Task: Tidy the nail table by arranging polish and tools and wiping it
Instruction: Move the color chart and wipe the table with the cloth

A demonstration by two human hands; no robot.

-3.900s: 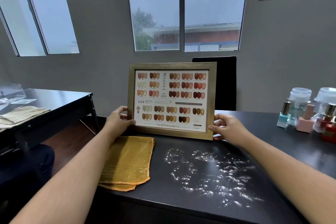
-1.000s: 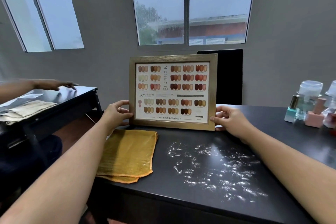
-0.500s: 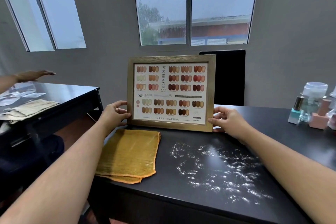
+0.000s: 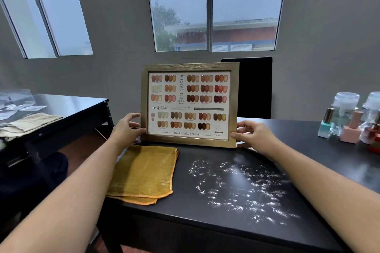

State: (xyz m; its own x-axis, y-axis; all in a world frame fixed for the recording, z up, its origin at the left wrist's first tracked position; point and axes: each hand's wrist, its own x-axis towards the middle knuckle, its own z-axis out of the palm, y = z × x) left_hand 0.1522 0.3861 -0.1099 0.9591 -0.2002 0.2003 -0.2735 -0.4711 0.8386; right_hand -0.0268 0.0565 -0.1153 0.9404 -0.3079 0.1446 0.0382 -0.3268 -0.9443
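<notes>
Both hands are on the framed colour chart (image 4: 190, 104), which stands upright at the far side of the nail table (image 4: 205, 232). The left hand (image 4: 126, 127) grips its lower left edge and the right hand (image 4: 254, 134) its lower right edge, fingers curled behind and thumbs on the front. Whether the bottom rail rests on the top or hangs just above it, I cannot tell.

Judged from how things lie, the arranging is partly done. A cluster of polish bottles (image 4: 349, 125) stands grouped well to the right of the right hand. The wiping is not done: a scatter of wet droplets (image 4: 236, 187) spreads over the dark top just below the right hand, nearer the person. The folded yellow cloth (image 4: 146, 172) lies flat directly under the left hand, touched by neither hand. What is left, it seems, is to settle the chart, then take up the cloth and wipe the wet patch dry.
</notes>
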